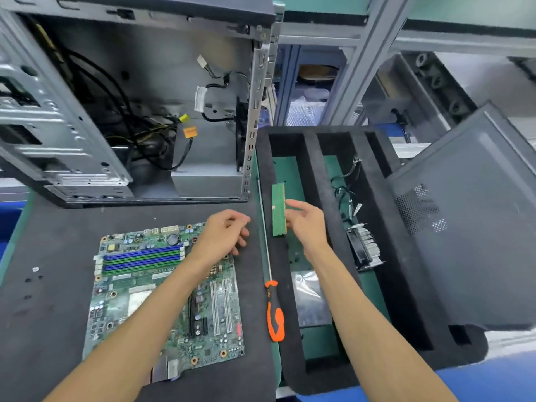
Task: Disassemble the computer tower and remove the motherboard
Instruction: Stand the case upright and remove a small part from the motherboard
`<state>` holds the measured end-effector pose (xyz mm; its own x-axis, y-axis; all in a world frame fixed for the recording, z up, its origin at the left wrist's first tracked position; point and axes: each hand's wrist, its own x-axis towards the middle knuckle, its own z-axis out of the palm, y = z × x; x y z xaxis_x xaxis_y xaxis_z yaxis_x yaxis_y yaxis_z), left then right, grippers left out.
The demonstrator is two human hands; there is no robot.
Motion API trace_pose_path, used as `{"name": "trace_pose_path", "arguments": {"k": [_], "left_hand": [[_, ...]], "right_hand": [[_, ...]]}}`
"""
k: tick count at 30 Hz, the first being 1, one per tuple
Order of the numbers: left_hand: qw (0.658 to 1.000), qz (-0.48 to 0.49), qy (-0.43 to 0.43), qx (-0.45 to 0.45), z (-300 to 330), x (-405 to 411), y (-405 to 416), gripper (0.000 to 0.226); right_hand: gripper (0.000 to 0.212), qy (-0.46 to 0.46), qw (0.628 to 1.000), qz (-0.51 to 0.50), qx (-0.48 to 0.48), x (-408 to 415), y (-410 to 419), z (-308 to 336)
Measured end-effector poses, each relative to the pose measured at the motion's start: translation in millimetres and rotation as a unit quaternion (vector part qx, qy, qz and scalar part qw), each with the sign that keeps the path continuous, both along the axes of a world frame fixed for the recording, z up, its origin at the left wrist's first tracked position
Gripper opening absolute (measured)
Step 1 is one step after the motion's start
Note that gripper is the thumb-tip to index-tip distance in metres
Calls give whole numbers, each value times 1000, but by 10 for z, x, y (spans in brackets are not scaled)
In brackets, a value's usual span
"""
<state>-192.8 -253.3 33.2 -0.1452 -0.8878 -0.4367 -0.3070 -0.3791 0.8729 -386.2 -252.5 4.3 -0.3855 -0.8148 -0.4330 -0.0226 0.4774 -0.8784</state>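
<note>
Here one memory stick [279, 209] is pinched, seemingly, by the right hand [304, 220] over the foam tray's [311, 158] left slot; the left hand [224, 232], fingers loosely curled, is held above the one motherboard [162, 288].

Motherboard [171, 297] flat beside open tower [124, 105]

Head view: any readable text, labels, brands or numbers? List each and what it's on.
None legible.
Motherboard: white print below the RAM slots, too blurred to read.
Case: white cable tags, too small to read.
RAM stick in right hand: no print readable.
Screwdriver: no marking visible.
</note>
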Motion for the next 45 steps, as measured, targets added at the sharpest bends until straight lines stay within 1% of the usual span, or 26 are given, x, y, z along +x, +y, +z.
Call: {"name": "trace_pose_path", "arguments": {"k": [2, 4, 8, 13, 16, 19, 23, 25, 28, 30, 32, 34, 35, 36, 38, 39, 42, 45], "left_hand": [[1000, -1, -15, -18, 19, 14, -13, 18], [999, 12, -22, -29, 42, 61, -21, 21], [998, 36, -24, -40, 67, 188, -48, 25], [997, 51, -23, -49, 101, 363, -39, 26], [997, 61, -20, -52, 125, 519, 1, 26], [995, 76, -26, -67, 139, 750, 62, 26], [989, 96, -56, -96, 133, 1111, 181, 27], [984, 99, -87, -118, 126, 1271, 266, 25], [972, 87, -146, -163, 95, 1510, 435, 17], [961, 85, -177, -192, 82, 1668, 555, 12], [951, 77, -201, -220, 60, 1800, 670, 8], [947, 42, -218, -233, 13, 1908, 807, 6], [942, 5, -232, -242, -28, 1949, 885, 11], [931, -41, -256, -257, -82, 1980, 965, 18], [903, -113, -300, -286, -195, 2021, 1102, 32], [897, -121, -306, -295, -239, 2032, 1157, 36], [891, -96, -297, -330, -344, 2042, 1279, 42], [892, -71, -286, -343, -446, 2021, 1368, 43]], "right_hand": [[27, 96, 995, 33, 5, 4, -77, -36], [26, 147, 988, 54, 2, 4, -122, -45], [28, 193, 977, 95, -7, 35, -158, -8], [26, 203, 973, 107, 19, 65, -179, 26], [23, 240, 965, 99, 27, 152, -131, 87], [20, 275, 958, 65, -40, 325, -28, 189], [18, 265, 947, 56, -175, 743, 104, 356], [17, 265, 936, 87, -213, 1007, 166, 408], [17, 274, 923, 166, -212, 1400, 312, 390], [24, 309, 907, 212, -192, 1609, 455, 314], [36, 348, 885, 266, -160, 1761, 630, 226], [50, 409, 843, 320, -137, 1848, 804, 107], [57, 438, 823, 334, -138, 1873, 872, 55], [62, 452, 813, 338, -144, 1886, 921, 24], [73, 452, 810, 341, -151, 1917, 967, 4], [79, 453, 803, 356, -149, 1934, 985, -7], [91, 486, 757, 413, -144, 1945, 1045, -56], [98, 489, 740, 440, -141, 1894, 1033, -65]]}}
